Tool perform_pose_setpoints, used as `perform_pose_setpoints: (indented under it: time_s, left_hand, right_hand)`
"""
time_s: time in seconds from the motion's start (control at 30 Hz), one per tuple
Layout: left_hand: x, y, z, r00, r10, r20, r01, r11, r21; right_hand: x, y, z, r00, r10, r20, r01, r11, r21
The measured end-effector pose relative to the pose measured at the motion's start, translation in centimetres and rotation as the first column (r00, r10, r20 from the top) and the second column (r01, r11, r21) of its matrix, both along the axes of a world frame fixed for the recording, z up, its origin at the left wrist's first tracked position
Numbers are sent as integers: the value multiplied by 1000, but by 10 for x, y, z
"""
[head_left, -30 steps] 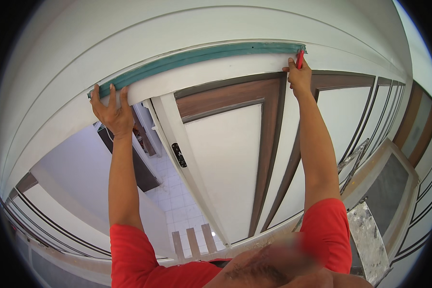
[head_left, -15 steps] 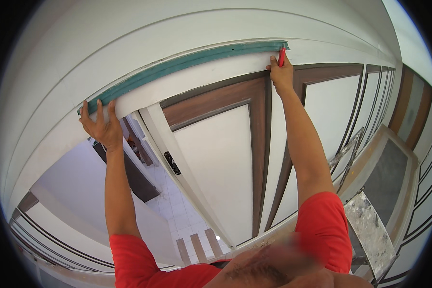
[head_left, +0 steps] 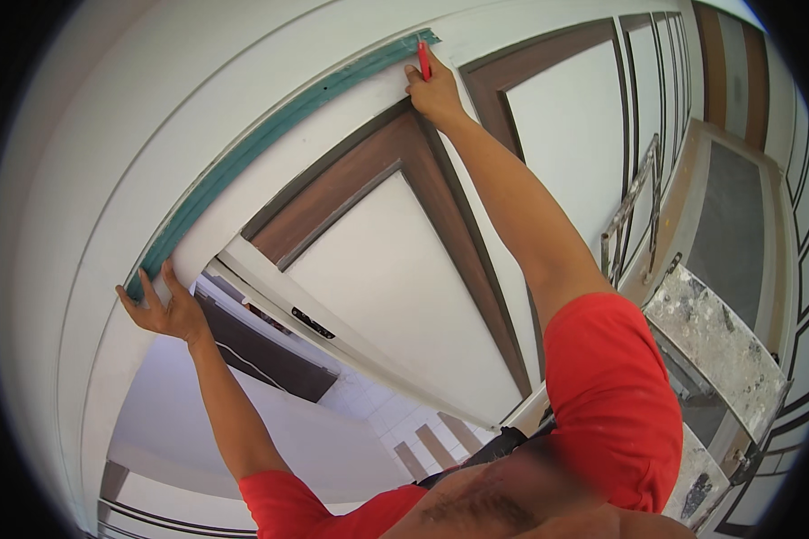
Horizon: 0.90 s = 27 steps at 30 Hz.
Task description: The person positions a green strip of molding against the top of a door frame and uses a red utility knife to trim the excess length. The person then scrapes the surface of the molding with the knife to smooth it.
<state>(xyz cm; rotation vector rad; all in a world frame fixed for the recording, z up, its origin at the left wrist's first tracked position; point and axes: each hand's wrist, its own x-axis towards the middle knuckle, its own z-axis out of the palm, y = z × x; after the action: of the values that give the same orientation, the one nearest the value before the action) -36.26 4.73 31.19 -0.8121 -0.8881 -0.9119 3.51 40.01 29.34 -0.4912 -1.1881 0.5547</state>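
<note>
A long teal strip (head_left: 351,76) lies along the white wall above the doorway. At its lower left end my left hand (head_left: 171,314) presses with fingers spread, the tips on the strip and its edge. Up at the opposite end, my right hand (head_left: 439,94) grips a slim red-handled tool (head_left: 424,63) between thumb and fingers. The tool's tip meets the strip close to its end; whether it is a blade or a marker is too small to tell. Both arms are raised and stretched wide apart.
Below the strip stands a white door (head_left: 404,269) with brown trim and a black lock plate (head_left: 313,322). A room with a tiled floor shows through the doorway. To the right is a paint-spattered metal stepladder or platform (head_left: 719,341) with a rail (head_left: 634,211).
My view has turned, so the strip and door now slant more steeply. Both hands stay at the same ends of the strip, with the red tool still in my right hand.
</note>
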Motion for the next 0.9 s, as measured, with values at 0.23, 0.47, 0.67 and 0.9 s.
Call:
perform_pose_setpoints:
  time_s: [0.23,0.47,0.67,0.9]
  left_hand:
    - [4,6,-1,1000,-6,-28,5,999,-42]
    - [9,-2,-7,1000,15,-10,-16,999,-52]
    - [15,3,1,1000,-16,14,17,999,-43]
    - [8,-1,-5,999,12,51,-10,999,-39]
  right_hand:
    - [5,11,-4,998,17,-62,-18,1000,-18]
    - [6,-17,0,991,111,-73,-116,991,-68]
    - [13,-11,6,994,109,-29,-110,991,-70]
    - [8,-14,7,992,124,-2,-123,986,-117]
